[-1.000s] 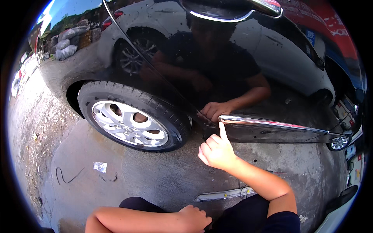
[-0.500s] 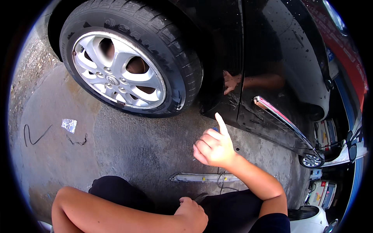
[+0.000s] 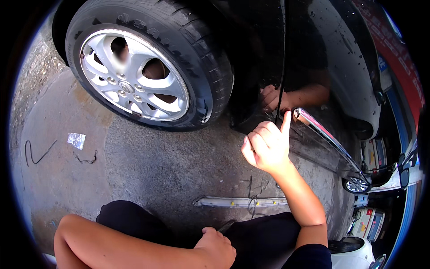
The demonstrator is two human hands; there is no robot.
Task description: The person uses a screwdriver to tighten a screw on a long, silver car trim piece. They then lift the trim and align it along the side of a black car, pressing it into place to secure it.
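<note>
My right hand is raised by the black car door, holding nothing. One finger is stretched up, the others loosely bent. That fingertip is at or just in front of the near end of a shiny chrome trim strip along the lower door; whether it touches I cannot tell. The door's dark paint mirrors the hand. My left hand rests on my dark-trousered leg with nothing visible in it; its fingers are relaxed and partly hidden. A car wheel with a silver rim stands to the left of the door.
On the concrete floor lies a pale trim strip with yellow clips and thin dark cords across it. A small clear plastic packet and a bent black wire lie at left. A white car stands at lower right.
My right hand has moved right and up, bringing its stretched finger from below the door to the chrome strip's end. The left hand stays on my leg. The view has shifted slightly.
</note>
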